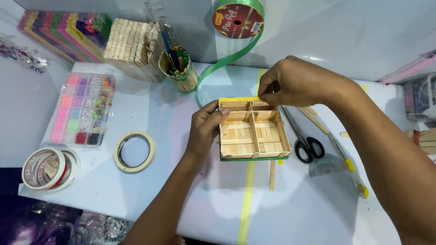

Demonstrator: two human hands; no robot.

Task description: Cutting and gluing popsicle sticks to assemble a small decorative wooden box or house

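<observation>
**Head view: two hands on a craft-stick box**

Head camera looks down on a compartmented box of wooden craft sticks standing mid-table. Left hand grips its left wall, thumb hooked over the rim. Right hand pinches a yellow strip along the far top edge. Black-handled scissors lie just right; a masking tape roll sits to the left.

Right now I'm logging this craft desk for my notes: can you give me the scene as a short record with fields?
Surface: white table
Left hand: grips the left wall of the stick box
Right hand: pinches the yellow strip on the box's far edge
Right of box: scissors, protractor
Left of box: tape rolls, bead case
Behind: green ribbon
</observation>
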